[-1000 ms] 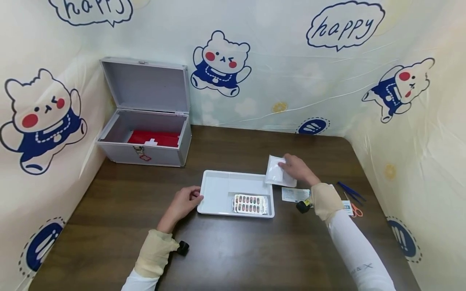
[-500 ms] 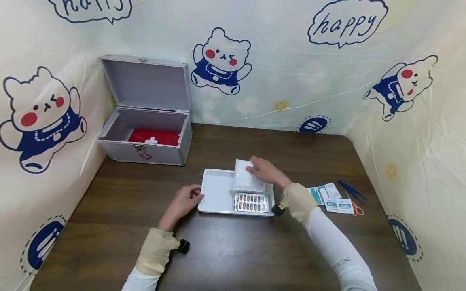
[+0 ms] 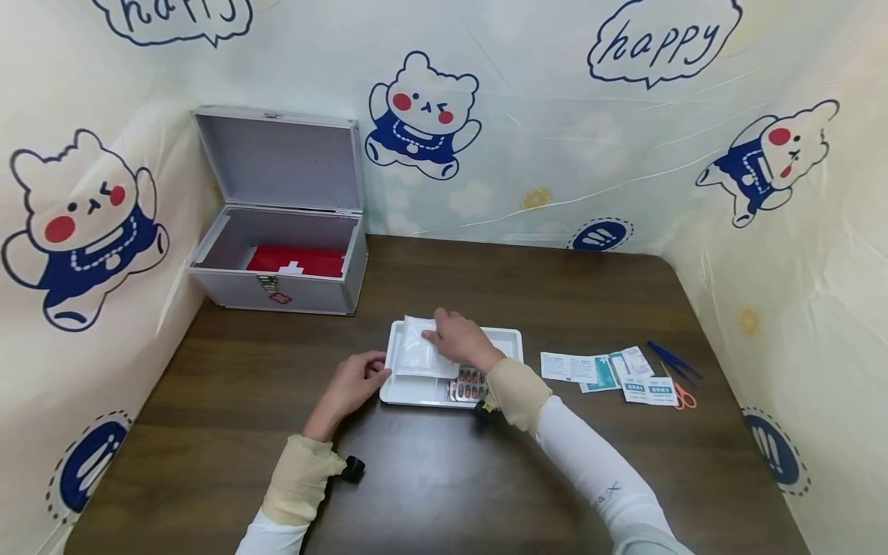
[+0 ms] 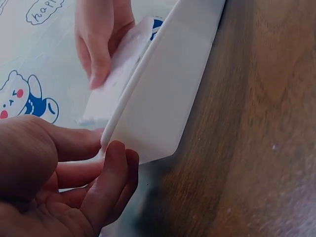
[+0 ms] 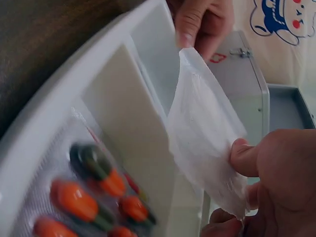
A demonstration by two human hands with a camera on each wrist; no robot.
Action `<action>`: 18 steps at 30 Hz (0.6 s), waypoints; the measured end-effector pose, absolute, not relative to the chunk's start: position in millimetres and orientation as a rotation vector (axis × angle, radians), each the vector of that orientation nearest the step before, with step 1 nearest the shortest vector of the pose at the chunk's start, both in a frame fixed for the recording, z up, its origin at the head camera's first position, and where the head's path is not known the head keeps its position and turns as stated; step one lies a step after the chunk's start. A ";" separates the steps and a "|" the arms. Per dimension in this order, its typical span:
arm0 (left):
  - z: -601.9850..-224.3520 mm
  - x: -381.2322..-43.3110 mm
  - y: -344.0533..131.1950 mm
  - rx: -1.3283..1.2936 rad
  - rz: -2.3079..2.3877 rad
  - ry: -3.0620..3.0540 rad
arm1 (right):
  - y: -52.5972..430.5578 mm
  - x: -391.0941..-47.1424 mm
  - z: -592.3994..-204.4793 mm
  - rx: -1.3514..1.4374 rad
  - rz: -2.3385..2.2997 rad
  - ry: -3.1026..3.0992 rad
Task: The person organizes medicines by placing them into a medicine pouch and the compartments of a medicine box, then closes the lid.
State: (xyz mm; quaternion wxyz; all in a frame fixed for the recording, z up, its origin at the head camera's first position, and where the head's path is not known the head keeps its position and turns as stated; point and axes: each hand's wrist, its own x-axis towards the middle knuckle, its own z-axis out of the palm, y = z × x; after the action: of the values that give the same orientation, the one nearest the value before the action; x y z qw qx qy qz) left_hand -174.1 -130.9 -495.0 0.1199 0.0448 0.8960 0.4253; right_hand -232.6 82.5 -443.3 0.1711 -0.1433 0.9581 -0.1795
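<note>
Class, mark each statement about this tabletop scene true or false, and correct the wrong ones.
1. The left hand grips the tray. True.
2. The tray holds orange-handled scissors. False: the scissors lie on the table, right of the tray.
3. The right hand holds a white packet. True.
4. A red item lies inside the silver box. True.
5. The box's lid is shut. False: the lid stands open.
6. The capsule pack lies outside the tray. False: the capsule pack is inside it.

Open silver case (image 3: 312,294), red pouch (image 3: 321,260) inside; bear-print backdrop (image 3: 527,139) behind; blue tweezers (image 3: 673,359) near orange-handled scissors (image 3: 683,395).
</note>
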 end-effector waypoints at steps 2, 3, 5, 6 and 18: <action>-496.5 -173.7 -129.3 0.129 1.240 2.615 | 79.3 -230.0 -445.5 -0.402 -0.514 2.716; -497.0 -173.5 -128.7 0.136 1.234 2.618 | 78.7 -228.5 -445.9 -0.402 -0.525 2.711; -498.2 -173.0 -127.7 0.152 1.220 2.630 | 79.4 -225.3 -446.9 -0.410 -0.541 2.713; -498.3 -172.7 -127.3 0.166 1.215 2.639 | 80.9 -223.4 -446.9 -0.423 -0.545 2.725; -497.9 -170.2 -132.2 0.263 1.228 2.702 | 99.8 -182.2 -432.5 -1.207 -0.071 2.758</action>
State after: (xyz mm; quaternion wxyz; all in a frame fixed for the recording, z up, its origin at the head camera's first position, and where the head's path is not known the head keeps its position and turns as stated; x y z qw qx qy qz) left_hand -170.2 -132.2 -497.9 0.0809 0.0881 0.9039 0.4106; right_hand -182.2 99.8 -432.5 0.0650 -0.3998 0.9140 -0.0234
